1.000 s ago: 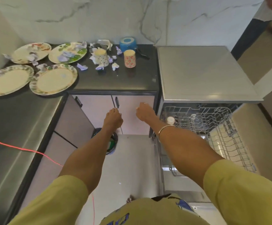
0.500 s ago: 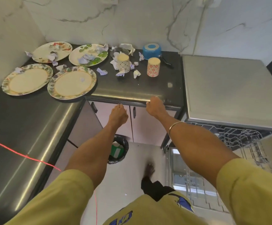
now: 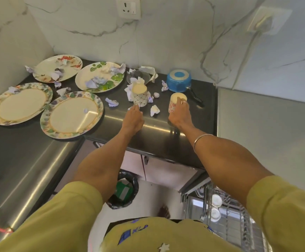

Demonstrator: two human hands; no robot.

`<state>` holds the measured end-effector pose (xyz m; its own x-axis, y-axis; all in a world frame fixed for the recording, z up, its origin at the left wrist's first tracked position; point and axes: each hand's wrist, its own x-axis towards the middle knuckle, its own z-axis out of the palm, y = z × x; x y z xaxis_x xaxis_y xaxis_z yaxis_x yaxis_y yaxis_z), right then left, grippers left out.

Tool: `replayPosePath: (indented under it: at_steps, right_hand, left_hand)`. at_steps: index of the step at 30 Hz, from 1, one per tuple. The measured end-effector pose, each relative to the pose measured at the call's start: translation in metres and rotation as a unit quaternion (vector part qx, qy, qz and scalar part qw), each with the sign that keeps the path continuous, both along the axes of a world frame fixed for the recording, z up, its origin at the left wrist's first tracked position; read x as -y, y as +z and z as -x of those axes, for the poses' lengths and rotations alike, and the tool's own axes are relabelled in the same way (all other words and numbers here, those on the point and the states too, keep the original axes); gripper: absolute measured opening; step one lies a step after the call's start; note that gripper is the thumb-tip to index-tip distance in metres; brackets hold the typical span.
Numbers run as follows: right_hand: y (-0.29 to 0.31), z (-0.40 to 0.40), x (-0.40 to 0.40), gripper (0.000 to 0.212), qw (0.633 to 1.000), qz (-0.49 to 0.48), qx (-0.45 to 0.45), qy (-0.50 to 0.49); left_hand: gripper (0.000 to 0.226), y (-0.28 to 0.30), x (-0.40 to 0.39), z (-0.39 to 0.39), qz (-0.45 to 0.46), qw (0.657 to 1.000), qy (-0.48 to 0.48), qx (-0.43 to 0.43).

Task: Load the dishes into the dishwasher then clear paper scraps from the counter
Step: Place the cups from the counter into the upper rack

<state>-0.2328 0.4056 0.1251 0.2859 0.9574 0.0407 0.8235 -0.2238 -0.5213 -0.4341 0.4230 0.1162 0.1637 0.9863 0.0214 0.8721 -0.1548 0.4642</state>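
Dark glossy table [image 3: 166, 135] tucked in the corner, and it's pretty cluttered. Four plates [image 3: 71, 114] sit on the left side, two plain-centred ones in front, two floral ones behind. Crumpled paper scraps [image 3: 111, 102] are scattered all over. Two cups [image 3: 140, 94] stand upside down mid-table, plus a glass bowl [image 3: 139, 76] and a blue saucepan [image 3: 178, 80] at the back.

- A home kitchen.
- A dark counter [image 3: 166, 128] against marble-look wall tiles [image 3: 166, 42], floral plates [image 3: 71, 115] at far left.
- Open dishwasher rack [image 3: 230, 220] near right; lined waste bin [image 3: 123, 190] on the floor.
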Motion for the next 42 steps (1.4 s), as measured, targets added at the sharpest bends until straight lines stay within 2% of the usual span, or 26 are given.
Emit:
replayPosePath:
  at_steps: [5, 10, 15, 20, 27, 34, 42]
  right_hand:
    - [-0.005, -0.017, -0.041, 0.077, 1.000, 0.002, 0.008, 0.005]
    - [-0.009, -0.028, -0.066, 0.094, 0.997, 0.044, 0.057, 0.016]
    - [-0.008, -0.043, -0.093, 0.096, 0.987, 0.156, -0.006, 0.030]
    - [-0.002, -0.053, -0.106, 0.095, 0.978, 0.200, -0.020, 0.057]
    - [-0.004, -0.046, -0.110, 0.104, 0.981, 0.191, -0.033, 0.002]
    - [-0.002, -0.044, -0.098, 0.104, 0.987, 0.157, -0.023, -0.017]
    - [0.018, -0.042, -0.075, 0.102, 0.992, 0.125, -0.017, -0.004]
  left_hand:
    - [0.041, 0.008, -0.049, -0.015, -0.010, 1.000, 0.017, -0.003]
    - [0.046, 0.017, -0.092, -0.024, -0.024, 0.997, 0.072, -0.025]
    - [0.075, 0.005, -0.132, -0.026, 0.028, 0.996, 0.043, -0.073]
    - [0.078, -0.007, -0.155, -0.025, 0.045, 0.995, 0.027, -0.086]
    - [0.087, -0.005, -0.170, -0.017, 0.079, 0.997, 0.023, -0.009]
    - [0.084, 0.010, -0.155, -0.017, 0.002, 0.999, 0.018, -0.048]
    - [0.086, 0.047, -0.120, -0.035, -0.020, 1.000, 0.000, 0.016]
